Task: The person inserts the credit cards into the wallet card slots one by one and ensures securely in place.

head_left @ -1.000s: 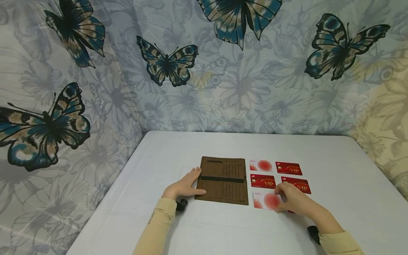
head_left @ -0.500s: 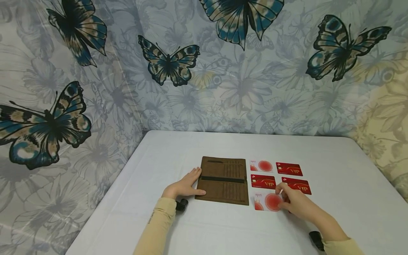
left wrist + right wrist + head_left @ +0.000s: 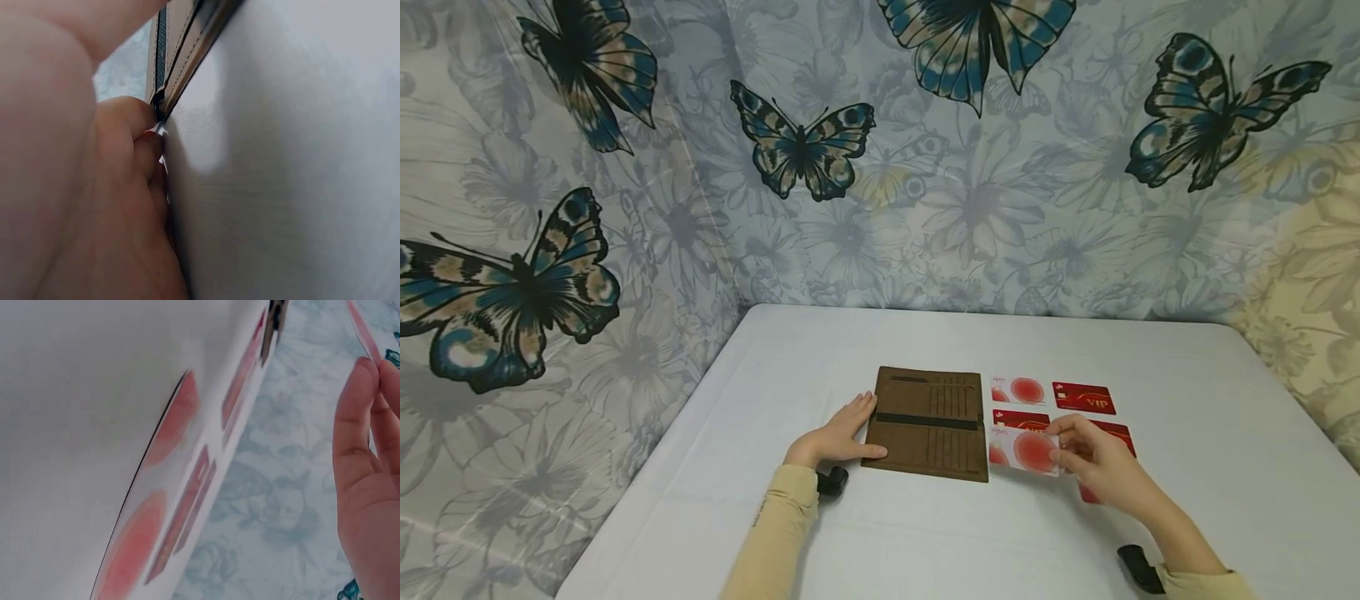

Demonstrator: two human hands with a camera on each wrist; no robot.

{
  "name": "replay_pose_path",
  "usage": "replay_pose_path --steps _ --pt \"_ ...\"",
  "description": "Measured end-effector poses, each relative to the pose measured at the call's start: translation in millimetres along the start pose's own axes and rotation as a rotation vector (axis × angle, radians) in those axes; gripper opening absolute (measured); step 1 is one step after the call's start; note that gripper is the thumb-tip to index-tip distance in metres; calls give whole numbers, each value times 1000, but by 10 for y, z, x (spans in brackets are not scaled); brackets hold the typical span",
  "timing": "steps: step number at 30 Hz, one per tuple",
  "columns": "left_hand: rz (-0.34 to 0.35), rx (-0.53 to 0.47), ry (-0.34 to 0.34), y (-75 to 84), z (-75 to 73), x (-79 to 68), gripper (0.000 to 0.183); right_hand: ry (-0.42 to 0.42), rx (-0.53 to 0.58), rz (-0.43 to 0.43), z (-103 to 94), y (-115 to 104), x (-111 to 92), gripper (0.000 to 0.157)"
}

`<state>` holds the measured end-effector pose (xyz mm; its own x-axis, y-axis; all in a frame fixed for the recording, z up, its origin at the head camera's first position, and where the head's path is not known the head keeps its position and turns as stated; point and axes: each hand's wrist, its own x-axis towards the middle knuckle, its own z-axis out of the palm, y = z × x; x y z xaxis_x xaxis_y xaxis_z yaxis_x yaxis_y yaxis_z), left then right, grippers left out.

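Note:
A brown wallet (image 3: 925, 450) lies opened flat on the white table, its card slots showing. My left hand (image 3: 838, 435) rests at the wallet's left edge with fingers extended; in the left wrist view the hand (image 3: 119, 187) touches the wallet's stitched edge (image 3: 187, 56). Between thumb and fingers my right hand (image 3: 1101, 467) pinches the right end of a white card with a red circle (image 3: 1026, 450). That card is raised off the table, just right of the wallet, and overlaps a red VIP card (image 3: 1018, 417). In the right wrist view the pinched card (image 3: 364, 331) appears edge-on.
Beyond the hand lie another white card (image 3: 1017, 389) and a red VIP card (image 3: 1084, 398). A further red card (image 3: 1116, 433) is partly covered by my right hand, and a mostly hidden one (image 3: 1088, 494) shows red below it. Butterfly-patterned cloth (image 3: 925, 208) hangs behind the table.
My right hand has lifted the white card from the table and moved it up and slightly left, towards the wallet. The left hand stays on the wallet.

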<state>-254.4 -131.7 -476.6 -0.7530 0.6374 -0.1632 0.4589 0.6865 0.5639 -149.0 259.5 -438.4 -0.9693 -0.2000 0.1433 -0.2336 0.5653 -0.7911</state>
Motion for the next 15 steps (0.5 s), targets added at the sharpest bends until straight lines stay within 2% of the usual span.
replay_pose_path --steps 7,10,15 --pt "9 -1 2 -36 24 0 98 32 215 -4 107 -70 45 30" --pt "12 4 -4 -53 36 3 99 57 262 22 201 -107 66 32" --pt "-2 27 -23 -78 52 36 101 103 271 86 378 -153 116 32"
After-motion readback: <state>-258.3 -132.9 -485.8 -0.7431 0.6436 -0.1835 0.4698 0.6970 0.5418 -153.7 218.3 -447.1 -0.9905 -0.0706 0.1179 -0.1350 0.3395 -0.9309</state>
